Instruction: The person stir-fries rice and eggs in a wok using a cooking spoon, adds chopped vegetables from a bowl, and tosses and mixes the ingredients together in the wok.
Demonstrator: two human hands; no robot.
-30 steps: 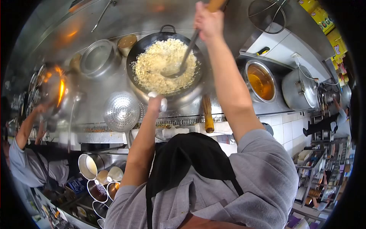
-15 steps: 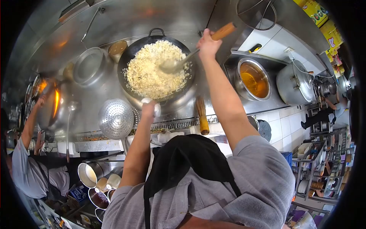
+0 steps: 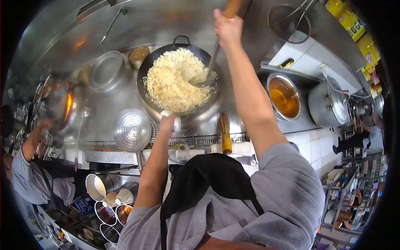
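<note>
A dark wok (image 3: 204, 55) holds a large heap of pale fried rice (image 3: 166, 81). My right hand (image 3: 229, 30) is closed round the wooden handle of a long metal ladle (image 3: 202, 80), whose bowl sits in the rice at the right side of the wok. My left hand (image 3: 167, 123) grips the wok's near edge through a white cloth (image 3: 177, 124); the handle there is hidden. Close by my left forearm lies a perforated strainer (image 3: 132, 130). A bamboo brush (image 3: 225, 135) rests at the stove's front edge.
To the right stand a metal pot of amber liquid (image 3: 284, 96) and a lidded pot (image 3: 329, 107). A round metal pan (image 3: 107, 71) and a tin (image 3: 138, 55) are left of the wok. Another person (image 3: 35, 175) works at far left, near several ingredient containers (image 3: 106, 212).
My right hand has moved up and away from me, and the ladle's handle is steeper. Its bowl has shifted right through the rice, leaving a hollow. My left hand stays at the wok's edge.
</note>
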